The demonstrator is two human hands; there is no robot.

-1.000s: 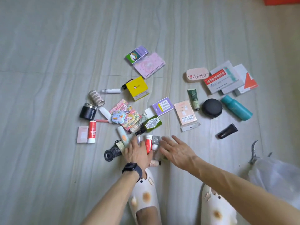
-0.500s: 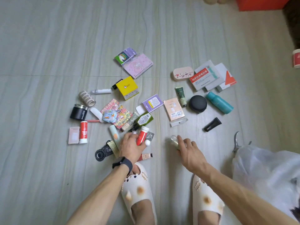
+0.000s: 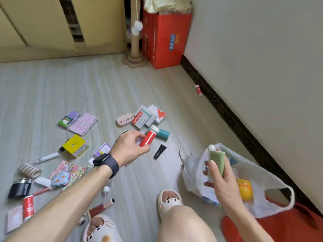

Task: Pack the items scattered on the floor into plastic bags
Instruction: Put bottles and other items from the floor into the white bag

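Observation:
My left hand (image 3: 130, 148), with a dark watch on the wrist, grips a red tube with a white cap (image 3: 150, 137) lifted above the floor. My right hand (image 3: 221, 179) holds a pale green bottle with a white round cap (image 3: 215, 161) over the open mouth of a white plastic bag (image 3: 195, 165) at the right. A yellow object (image 3: 244, 189) lies inside the bag. Several items stay scattered on the floor: a yellow box (image 3: 75, 145), a pink notebook (image 3: 83, 123), a teal bottle (image 3: 163, 134), a black tube (image 3: 160, 151).
A red bag (image 3: 286, 226) lies under the white one by the wall (image 3: 262, 67). A red paper bag (image 3: 166, 39) and a cardboard post (image 3: 134, 42) stand at the far corner. My feet in white slippers (image 3: 168, 200) are close below. A small red container (image 3: 198, 89) lies by the baseboard.
Both hands lifted off the floor and swung right: the left took up the red tube, the right took up the green bottle and carried it over the white bag. The camera turned right.

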